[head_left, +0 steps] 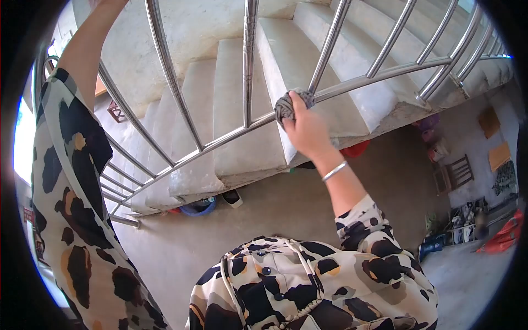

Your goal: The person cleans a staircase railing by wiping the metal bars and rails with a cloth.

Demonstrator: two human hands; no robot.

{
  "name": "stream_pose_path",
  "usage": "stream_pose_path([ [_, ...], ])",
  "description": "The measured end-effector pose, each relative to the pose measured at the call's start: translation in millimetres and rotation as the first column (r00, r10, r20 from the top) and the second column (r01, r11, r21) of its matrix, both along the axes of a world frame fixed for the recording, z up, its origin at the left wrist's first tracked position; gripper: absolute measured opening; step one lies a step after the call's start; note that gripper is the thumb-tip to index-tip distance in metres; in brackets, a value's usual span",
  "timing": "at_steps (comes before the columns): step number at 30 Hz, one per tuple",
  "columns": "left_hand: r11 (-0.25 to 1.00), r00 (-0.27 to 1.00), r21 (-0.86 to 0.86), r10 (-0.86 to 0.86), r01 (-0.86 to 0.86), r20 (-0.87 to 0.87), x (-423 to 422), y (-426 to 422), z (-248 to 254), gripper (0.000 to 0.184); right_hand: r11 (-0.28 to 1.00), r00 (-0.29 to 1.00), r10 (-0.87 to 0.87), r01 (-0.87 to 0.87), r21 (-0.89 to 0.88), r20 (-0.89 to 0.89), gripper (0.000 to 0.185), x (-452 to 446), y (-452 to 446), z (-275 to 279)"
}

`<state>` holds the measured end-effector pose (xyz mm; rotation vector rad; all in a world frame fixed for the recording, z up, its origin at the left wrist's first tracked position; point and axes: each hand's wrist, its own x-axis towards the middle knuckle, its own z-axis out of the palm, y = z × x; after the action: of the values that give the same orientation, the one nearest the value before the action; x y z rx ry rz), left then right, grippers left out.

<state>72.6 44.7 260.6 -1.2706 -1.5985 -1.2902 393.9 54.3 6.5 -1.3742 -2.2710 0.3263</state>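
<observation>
My right hand (307, 131) is closed on a crumpled grey cloth (286, 110), which is pressed round the lower rail (352, 85) of a shiny metal banister, at the foot of one upright bar (330, 47). A silver bangle (334, 171) sits on that wrist. My left forearm (91, 49) reaches up past the top edge at the upper left, and its hand is cut off at the edge, so its fingers are hidden.
Concrete stairs (242, 93) run behind the railing. Below are a blue basin (199, 207), a white container (232, 199), a wooden chair (460, 171), a rack of shoes (465, 223) and a red bag (505, 235).
</observation>
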Motion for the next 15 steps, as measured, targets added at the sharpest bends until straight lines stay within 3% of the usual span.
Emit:
stream_pose_path([
  [1,1.000,1.000,0.020,-0.005,0.005,0.002,0.9,0.9,0.8,0.062,1.000,1.000,-0.001,0.001,-0.001,-0.003,0.053,-1.6,-3.7,-8.0],
  [3,0.999,1.000,0.041,0.005,-0.005,-0.015,-3.4,5.4,2.2,0.062,0.982,0.911,0.183,-0.187,0.026,-0.369,0.056,-3.0,-4.1,-33.2],
  [4,0.998,0.999,0.055,0.013,-0.012,-0.031,-5.6,7.2,1.1,0.062,0.982,0.910,0.186,-0.188,0.030,-0.370,0.056,-4.8,-8.3,-47.4],
  [6,0.997,0.999,0.073,-0.004,0.007,-0.038,-6.8,8.1,0.1,0.061,0.867,0.811,0.427,-0.493,-0.075,-0.401,0.054,-11.3,-16.5,-63.9],
  [7,0.996,0.999,0.082,-0.021,0.024,-0.038,-7.8,9.0,-0.7,0.061,0.867,0.810,0.430,-0.493,-0.066,-0.399,0.054,-11.5,-16.4,-63.2],
  [9,0.995,0.999,0.097,0.002,0.002,-0.035,-7.6,6.0,0.4,0.061,0.886,0.738,0.347,-0.461,-0.057,-0.579,0.052,-11.6,-14.0,-55.8],
  [11,0.995,0.997,0.087,0.055,-0.051,-0.046,10.9,-6.9,-4.7,0.059,0.879,0.552,0.311,-0.478,0.013,-0.774,0.051,-11.7,1.6,-6.1],
  [12,0.990,0.999,0.135,0.022,-0.028,0.049,27.1,-20.1,-10.9,0.052,0.884,0.310,0.234,-0.463,0.068,-0.922,0.048,-16.6,5.8,25.4],
  [13,0.990,0.999,0.140,0.030,-0.035,0.036,25.0,-20.7,-10.2,0.052,0.837,0.121,0.228,-0.531,0.131,-0.966,0.043,-17.9,10.6,63.5],
  [14,0.991,0.997,0.113,0.072,-0.075,0.035,23.2,-20.2,-9.8,0.052,0.813,0.017,0.348,-0.504,0.292,-0.938,0.040,-23.6,12.5,98.8],
  [15,0.990,0.993,0.087,0.112,-0.115,0.036,21.2,-18.9,-9.5,0.051,0.825,0.050,0.465,-0.388,0.412,-0.884,0.038,-31.3,25.4,129.2],
])
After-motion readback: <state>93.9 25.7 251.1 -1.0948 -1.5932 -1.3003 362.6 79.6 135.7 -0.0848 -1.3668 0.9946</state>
